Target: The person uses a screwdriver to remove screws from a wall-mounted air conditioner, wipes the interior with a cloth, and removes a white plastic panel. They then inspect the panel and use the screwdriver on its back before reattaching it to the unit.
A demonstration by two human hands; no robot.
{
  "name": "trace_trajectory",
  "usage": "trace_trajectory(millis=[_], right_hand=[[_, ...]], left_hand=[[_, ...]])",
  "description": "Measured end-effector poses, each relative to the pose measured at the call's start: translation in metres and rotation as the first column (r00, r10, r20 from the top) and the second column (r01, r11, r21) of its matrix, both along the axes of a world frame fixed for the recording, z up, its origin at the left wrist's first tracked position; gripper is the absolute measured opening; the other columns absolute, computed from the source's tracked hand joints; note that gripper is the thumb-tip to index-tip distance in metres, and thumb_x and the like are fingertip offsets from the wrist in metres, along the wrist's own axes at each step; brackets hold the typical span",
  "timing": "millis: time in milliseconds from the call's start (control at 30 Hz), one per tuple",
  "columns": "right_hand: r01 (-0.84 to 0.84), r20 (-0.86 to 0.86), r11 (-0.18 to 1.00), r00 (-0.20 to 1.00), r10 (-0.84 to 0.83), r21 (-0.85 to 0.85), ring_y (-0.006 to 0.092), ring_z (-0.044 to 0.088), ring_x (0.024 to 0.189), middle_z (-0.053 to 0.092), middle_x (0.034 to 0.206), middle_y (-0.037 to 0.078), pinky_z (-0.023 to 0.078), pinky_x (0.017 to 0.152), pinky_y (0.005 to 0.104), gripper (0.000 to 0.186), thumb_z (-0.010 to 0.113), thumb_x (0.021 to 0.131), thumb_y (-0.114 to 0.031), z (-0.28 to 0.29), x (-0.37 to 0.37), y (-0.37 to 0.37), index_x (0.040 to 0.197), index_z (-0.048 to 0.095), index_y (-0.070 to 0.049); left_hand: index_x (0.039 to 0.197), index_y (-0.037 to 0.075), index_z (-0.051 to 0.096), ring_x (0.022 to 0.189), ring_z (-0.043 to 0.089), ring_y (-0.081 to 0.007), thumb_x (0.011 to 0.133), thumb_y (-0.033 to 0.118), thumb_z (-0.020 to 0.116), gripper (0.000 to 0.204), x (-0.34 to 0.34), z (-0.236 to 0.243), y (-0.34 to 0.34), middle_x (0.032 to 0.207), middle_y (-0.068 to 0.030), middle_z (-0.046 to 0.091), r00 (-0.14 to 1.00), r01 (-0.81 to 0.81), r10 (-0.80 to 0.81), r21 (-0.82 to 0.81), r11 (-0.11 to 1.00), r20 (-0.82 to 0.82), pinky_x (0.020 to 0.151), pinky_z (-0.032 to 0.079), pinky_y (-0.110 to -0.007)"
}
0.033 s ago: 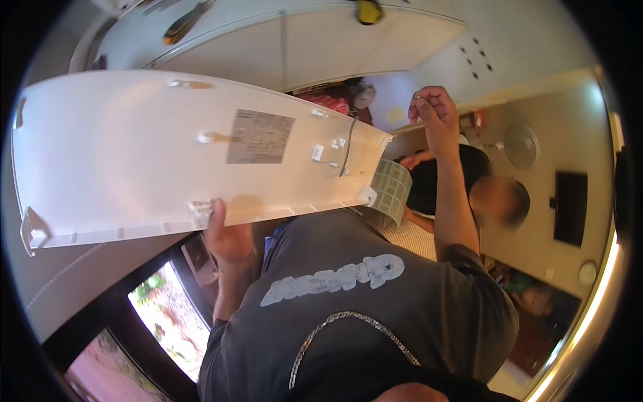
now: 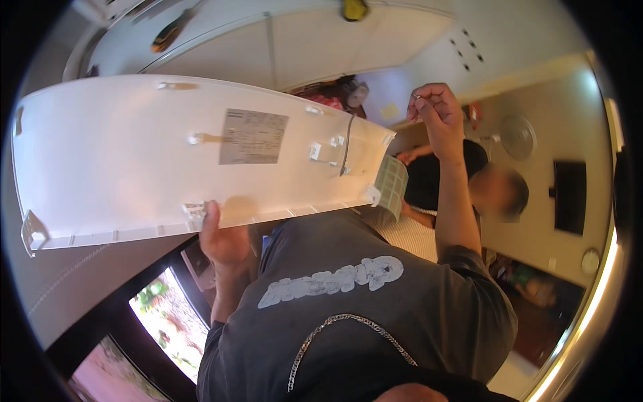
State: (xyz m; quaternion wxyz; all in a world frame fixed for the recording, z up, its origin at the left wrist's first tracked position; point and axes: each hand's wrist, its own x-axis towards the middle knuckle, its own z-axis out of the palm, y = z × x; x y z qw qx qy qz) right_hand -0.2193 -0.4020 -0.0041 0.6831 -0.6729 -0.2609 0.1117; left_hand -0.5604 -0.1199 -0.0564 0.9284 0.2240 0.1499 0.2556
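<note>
My left hand grips the lower edge of a long white plastic cover panel, held up in front of me and tilted. The panel's inner side faces me, with a grey label and small clips. My right hand is raised to the right of the panel's end and does not touch it. Its fingers are pinched together, and I cannot tell whether something tiny sits between them. My dark grey shirt fills the lower middle.
A white wall unit sits above the panel, with a yellow object at the top edge. Another person stands behind my right arm, next to a pale green mesh filter. A window is at lower left, and a fan and a dark screen at right.
</note>
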Motion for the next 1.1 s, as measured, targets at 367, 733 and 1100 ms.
trace_trajectory(millis=[367,733,1100], right_hand=[[0.091,0.339,0.904,0.939,0.061,-0.417,0.0169,0.062,0.087,0.065,0.097,0.006,0.050,0.076,0.0297,0.013,0.075,0.090,-0.004,0.016,-0.094,-0.034,0.101,0.070,-0.002],[0.117,0.390,0.814,0.910,0.142,-0.569,0.0247,0.060,0.091,0.068,0.095,0.005,0.049,0.086,0.0361,0.011,0.077,0.087,-0.009,0.000,-0.130,-0.013,0.097,0.076,-0.008],[0.185,0.500,0.785,0.848,0.177,-0.591,0.0244,0.064,0.088,0.069,0.092,0.005,0.051,0.079,0.0357,0.015,0.080,0.082,-0.006,-0.018,-0.124,-0.003,0.096,0.078,-0.007]], left_hand=[[0.144,-0.008,0.045,0.132,0.058,-0.0353,0.102,0.014,0.051,0.047,0.064,-0.019,0.022,0.138,-0.0240,0.059,0.984,0.149,-0.130,-0.153,0.977,0.124,0.112,0.048,-0.052],[0.148,-0.006,0.040,0.136,0.054,-0.0374,0.101,0.011,0.047,0.050,0.037,-0.031,0.041,0.143,-0.0250,0.055,0.982,0.166,-0.141,-0.204,0.965,0.129,0.116,0.044,-0.056],[0.141,-0.006,0.050,0.134,0.057,-0.0358,0.100,0.008,0.049,0.044,0.034,-0.032,0.035,0.137,-0.0233,0.061,0.971,0.168,-0.131,-0.182,0.969,0.199,0.116,0.044,-0.054]])
